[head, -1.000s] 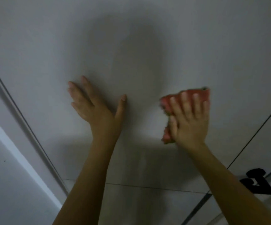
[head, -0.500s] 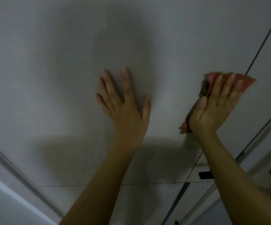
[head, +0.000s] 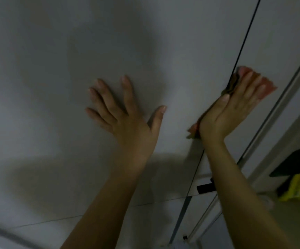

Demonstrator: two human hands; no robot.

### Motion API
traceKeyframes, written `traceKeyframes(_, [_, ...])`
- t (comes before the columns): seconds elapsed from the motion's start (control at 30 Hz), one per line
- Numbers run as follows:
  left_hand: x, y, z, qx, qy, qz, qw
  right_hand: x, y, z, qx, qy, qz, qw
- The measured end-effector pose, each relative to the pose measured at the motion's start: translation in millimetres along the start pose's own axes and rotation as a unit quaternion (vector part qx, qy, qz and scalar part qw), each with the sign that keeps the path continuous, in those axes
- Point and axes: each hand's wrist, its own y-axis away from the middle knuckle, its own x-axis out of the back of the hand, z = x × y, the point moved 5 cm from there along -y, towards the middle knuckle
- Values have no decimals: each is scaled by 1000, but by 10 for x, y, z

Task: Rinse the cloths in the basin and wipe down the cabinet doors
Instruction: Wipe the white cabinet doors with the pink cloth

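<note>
Shifting slightly since half a second ago: both hands sit a bit further right and lower in frame, and the yellow-green bundle (head: 297, 187) with the dark flat item (head: 294, 164) above it now shows at lower right, where only a sliver showed before. Left hand (head: 127, 121) remains flat on the pale grey matte cabinet door (head: 55, 87), centre of frame, fingers straight and spread, thumb out to the right, holding nothing. Right hand (head: 233, 108) at centre right presses the pink-red folded cloth (head: 266, 87) against the door surface, fingers straight and together on top of it, thumb alongside; a flat press, not a clench. Cloth straddles the thin dark vertical seam (head: 242, 42) between this door and the next panel to the right. Cloth edges stick out past the fingertips at upper right and below the heel of the hand at lower left (head: 193, 130); a darker brownish fold shows by the thumb tip. Cloth blurred, texture can't be read. Small black handle or latch (head: 205, 188) sits low on the seam, partly behind the right forearm. Arm shadows fall on the door below the hands.
</note>
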Motion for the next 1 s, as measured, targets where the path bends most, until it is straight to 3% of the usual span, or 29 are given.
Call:
traceKeyframes(0.03, [-3,-5,4,1,-2,1,1000,-19,73,-109,-39,-5,9,999])
traceKeyframes(0.07, [-8,-11,8,1,-2,2,1000,-48,163,-241,-14,-3,-2,1000])
traceKeyframes(0.1, [-13,-16,11,0,-2,3,1000,-85,271,-345,65,10,-33,997])
traceKeyframes(0.17, [-16,-14,7,-1,-2,9,1000,-107,373,-345,279,46,-107,953])
traceKeyframes(0.23, [-11,-13,2,3,0,17,1000,-52,119,-208,378,46,-131,915])
traceKeyframes(0.3, [-4,-20,10,2,2,21,1000,-3,-310,-129,305,35,-89,948])
traceKeyframes(0.4, [1,-15,15,0,1,22,1000,-29,-783,-171,70,-1,7,998])
traceKeyframes(0.43, [3,-12,16,0,3,22,1000,-47,-739,-244,30,2,22,999])
traceKeyframes(0.47, [-1,-8,16,1,4,21,1000,-59,-618,-336,43,2,20,999])
traceKeyframes(0.53, [-2,-11,21,3,7,18,1000,-80,-205,-459,193,15,-41,980])
traceKeyframes(0.6, [23,-4,29,7,15,19,1000,-47,188,-293,363,43,-110,924])
traceKeyframes(0.63, [43,0,32,9,18,18,1000,-15,233,-99,408,50,-119,904])
traceKeyframes(0.67, [58,6,41,12,22,15,1000,25,182,93,408,49,-115,904])
traceKeyframes(0.73, [66,36,104,6,29,1,1000,98,-65,398,303,45,-84,948])
traceKeyframes(0.8, [34,98,249,-21,25,-12,999,150,-248,491,114,25,-36,993])
traceKeyframes(0.87, [-62,199,423,-51,25,-43,997,126,-105,379,-66,-1,0,998])
traceKeyframes(0.9, [-124,250,491,-59,28,-61,996,98,52,274,-90,-4,-3,996])
traceKeyframes(0.93, [-181,291,536,-62,30,-74,995,65,239,181,-58,1,-22,998])
traceKeyframes(1.0, [-257,335,544,-66,19,-79,994,5,565,210,69,17,-95,993])
